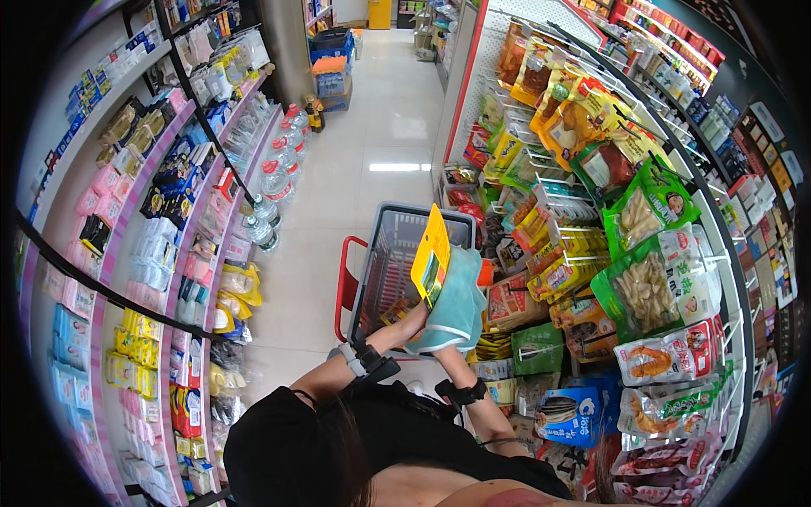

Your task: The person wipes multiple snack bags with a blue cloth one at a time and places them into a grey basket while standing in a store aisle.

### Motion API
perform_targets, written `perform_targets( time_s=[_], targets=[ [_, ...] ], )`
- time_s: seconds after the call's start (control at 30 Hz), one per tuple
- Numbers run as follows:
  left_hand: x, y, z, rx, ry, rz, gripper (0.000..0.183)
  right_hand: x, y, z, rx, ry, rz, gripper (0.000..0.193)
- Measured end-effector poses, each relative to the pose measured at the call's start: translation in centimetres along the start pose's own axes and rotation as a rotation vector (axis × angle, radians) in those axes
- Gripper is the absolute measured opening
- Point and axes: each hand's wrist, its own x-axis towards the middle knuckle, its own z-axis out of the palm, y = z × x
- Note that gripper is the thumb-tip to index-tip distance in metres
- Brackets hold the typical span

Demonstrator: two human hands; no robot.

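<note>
In front of me, over the shopping basket (390, 211), hangs a teal fabric piece with white edging (456, 296). A yellow card (432, 253) is at its left side. My left hand (414, 316) is closed at the card's lower end, against the fabric; its fingertips are hidden. Only the wrist end of my right hand (448, 353) shows. The rest is covered by the teal fabric, so I cannot see whether it lies under or inside it. The grey basket has a red handle (342, 291) and holds some packages low down.
Snack pouches (642, 287) hang on a rack close at my right. Shelves of pink, blue and yellow packets (148, 279) line the left. Large water bottles (274, 182) stand on the floor along them. The tiled aisle (363, 127) runs ahead to stacked boxes (332, 76).
</note>
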Motion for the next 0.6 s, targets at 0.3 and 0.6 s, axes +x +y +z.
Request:
perform_targets(
  time_s=[0.3,0.6],
  targets=[
    [-1.4,1.7,-0.1,-0.396,-0.024,0.014,0.054,-0.8,0.0,-2.1,-0.051,-0.091,-0.100,0.068],
    [-0.8,1.8,-0.3,-0.292,-0.049,0.100,0.065,0.3,0.1,-1.7,-0.195,-0.023,-0.112,0.055]
  ],
)
